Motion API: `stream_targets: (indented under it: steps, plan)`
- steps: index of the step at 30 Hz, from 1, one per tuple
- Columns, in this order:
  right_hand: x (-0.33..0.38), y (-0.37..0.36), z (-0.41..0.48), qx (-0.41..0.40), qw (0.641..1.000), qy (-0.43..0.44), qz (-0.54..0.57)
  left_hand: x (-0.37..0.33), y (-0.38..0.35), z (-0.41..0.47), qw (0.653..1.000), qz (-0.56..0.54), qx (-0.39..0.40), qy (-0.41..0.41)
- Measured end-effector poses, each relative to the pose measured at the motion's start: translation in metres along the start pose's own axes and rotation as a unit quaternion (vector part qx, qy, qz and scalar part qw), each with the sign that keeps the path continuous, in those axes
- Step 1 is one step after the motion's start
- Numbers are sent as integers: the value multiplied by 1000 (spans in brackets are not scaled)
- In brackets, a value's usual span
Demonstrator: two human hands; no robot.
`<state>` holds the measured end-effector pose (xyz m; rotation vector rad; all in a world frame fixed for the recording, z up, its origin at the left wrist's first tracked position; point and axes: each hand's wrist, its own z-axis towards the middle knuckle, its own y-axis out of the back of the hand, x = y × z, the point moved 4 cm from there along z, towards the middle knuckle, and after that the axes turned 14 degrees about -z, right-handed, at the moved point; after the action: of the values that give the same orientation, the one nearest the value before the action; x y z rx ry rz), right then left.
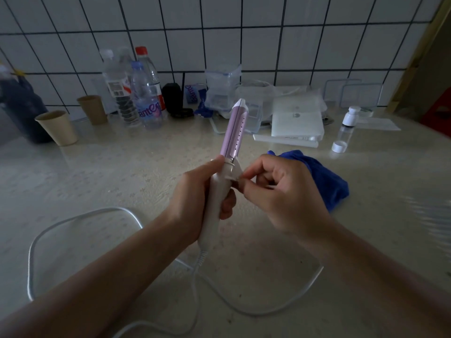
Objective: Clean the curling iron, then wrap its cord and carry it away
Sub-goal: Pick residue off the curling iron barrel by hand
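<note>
Above table, left hand (195, 198) grips curling iron (227, 167) upright.

Paper cups (58, 128), water bottles (146, 98) and a white box (296, 120) line the tiled wall (268, 32).

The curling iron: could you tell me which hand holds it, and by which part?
The left hand grips the curling iron by its white handle.

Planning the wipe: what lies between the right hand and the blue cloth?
Nothing: in the head view the right hand overlaps the blue cloth lying just behind it.
</note>
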<state>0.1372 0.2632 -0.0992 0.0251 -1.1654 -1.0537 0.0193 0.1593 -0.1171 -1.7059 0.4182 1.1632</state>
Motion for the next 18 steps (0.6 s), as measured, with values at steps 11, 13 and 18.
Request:
stream_targets:
  steps: [11,13,18]
  plan:
    - [4,-1,-2,-14,1000,14,11,5,0,6,997,-69,16,22]
    - [3,-3,-3,-12,1000,13,10,7,0,7,995,-91,24,34]
    - [10,-13,-12,47,996,9,79,1,-2,4,995,-53,64,46]
